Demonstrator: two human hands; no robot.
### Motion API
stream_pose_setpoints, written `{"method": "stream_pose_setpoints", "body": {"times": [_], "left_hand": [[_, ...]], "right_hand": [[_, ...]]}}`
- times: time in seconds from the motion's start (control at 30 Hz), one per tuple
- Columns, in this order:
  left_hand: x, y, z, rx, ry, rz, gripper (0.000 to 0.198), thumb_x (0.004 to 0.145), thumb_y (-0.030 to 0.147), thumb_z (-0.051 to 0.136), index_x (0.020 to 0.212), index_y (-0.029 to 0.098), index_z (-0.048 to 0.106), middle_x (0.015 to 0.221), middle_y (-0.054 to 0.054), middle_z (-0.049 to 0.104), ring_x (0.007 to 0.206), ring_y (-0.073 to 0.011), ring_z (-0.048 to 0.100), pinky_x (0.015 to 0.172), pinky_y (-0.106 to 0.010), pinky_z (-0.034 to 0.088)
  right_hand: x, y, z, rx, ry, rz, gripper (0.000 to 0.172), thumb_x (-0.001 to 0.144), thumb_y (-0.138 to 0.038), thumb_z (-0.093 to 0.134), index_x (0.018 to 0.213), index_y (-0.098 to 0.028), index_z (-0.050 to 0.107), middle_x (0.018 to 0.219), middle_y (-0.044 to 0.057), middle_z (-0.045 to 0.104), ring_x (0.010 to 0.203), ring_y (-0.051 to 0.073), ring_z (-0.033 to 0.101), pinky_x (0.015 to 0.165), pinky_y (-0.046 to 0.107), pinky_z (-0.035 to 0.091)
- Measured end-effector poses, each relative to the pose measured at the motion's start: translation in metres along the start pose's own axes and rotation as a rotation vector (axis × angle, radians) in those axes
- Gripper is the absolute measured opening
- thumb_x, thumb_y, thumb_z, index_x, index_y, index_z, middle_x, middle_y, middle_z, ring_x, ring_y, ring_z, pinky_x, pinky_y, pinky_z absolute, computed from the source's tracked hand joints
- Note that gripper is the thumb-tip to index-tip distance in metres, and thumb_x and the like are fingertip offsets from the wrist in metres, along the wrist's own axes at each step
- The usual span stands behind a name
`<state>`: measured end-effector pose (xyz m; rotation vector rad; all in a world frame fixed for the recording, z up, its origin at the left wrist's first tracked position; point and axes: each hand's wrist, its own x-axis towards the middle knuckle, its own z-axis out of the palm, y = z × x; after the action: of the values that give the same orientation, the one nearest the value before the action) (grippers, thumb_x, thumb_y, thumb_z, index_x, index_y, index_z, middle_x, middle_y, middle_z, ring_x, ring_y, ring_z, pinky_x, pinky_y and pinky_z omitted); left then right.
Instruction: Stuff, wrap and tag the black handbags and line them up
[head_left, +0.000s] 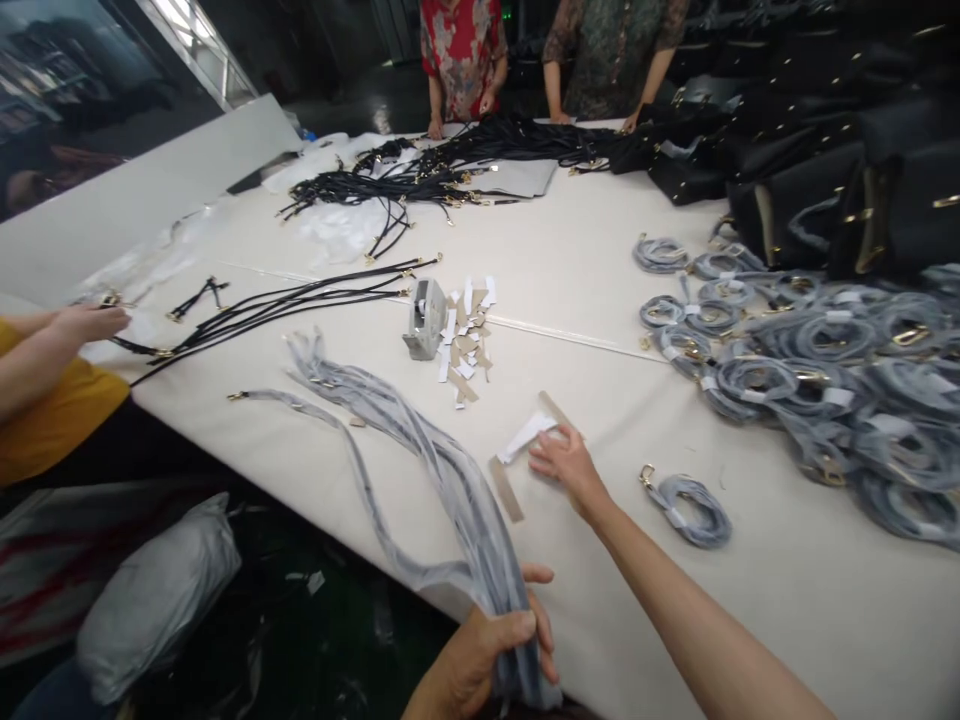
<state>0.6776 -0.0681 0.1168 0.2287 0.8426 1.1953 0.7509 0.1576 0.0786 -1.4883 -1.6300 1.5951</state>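
My left hand (487, 650) is wrapped round a bundle of long straps (450, 470) in cloudy plastic sleeves, at the table's near edge. One sleeved strap (360, 475) strays left of the bundle, with a gold clasp at its far end. To the right, my right hand (570, 468) lies over the table with fingers apart, touching or just above a white paper strip (529, 437). Brown paper strips (506, 490) lie beside it. A coiled sleeved strap (694, 512) with a white band and gold clasp rests right of my right forearm.
A tape dispenser (426, 320) stands beside scattered paper scraps (466, 345). Coiled straps (810, 350) are heaped at the right, before black bags (810, 170). Black straps (450, 165) lie at the back, near two people. At the left, a co-worker's hand (94, 322) is by more black straps (277, 305).
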Motion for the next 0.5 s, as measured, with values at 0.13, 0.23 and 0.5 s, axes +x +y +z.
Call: {"method": "stream_pose_setpoints", "body": {"times": [0.13,0.23,0.5], "left_hand": [[0.001,-0.005,0.004,-0.034,0.014,0.031,0.058,0.078,0.040,0.072,0.126,0.016,0.051,0.078,-0.003,0.062,0.061,-0.0178,0.066,0.059,-0.027,0.051],[-0.002,0.005,0.010,0.024,0.028,0.055,0.058,0.078,0.046,0.073,0.123,0.014,0.054,0.075,-0.002,0.061,0.062,-0.0162,0.063,0.062,-0.027,0.047],[0.011,-0.001,0.019,0.046,0.088,0.149,0.062,0.073,0.054,0.076,0.118,0.014,0.062,0.071,-0.004,0.064,0.062,-0.0131,0.057,0.064,-0.025,0.039]], "right_hand": [[-0.013,-0.001,-0.003,-0.128,-0.102,-0.264,0.045,0.092,-0.048,0.047,0.127,-0.020,0.046,0.119,0.012,0.059,0.104,0.025,0.062,0.091,0.045,0.055],[-0.041,0.031,-0.005,-0.542,-0.593,-0.786,0.037,0.094,-0.039,0.047,0.127,-0.023,0.055,0.135,0.011,0.054,0.130,0.029,0.044,0.114,0.054,0.033],[0.080,-0.004,0.013,-0.954,-0.245,-0.740,0.059,0.095,-0.040,0.047,0.145,-0.014,0.034,0.152,0.018,0.032,0.143,0.032,0.024,0.116,0.059,0.022]]}}
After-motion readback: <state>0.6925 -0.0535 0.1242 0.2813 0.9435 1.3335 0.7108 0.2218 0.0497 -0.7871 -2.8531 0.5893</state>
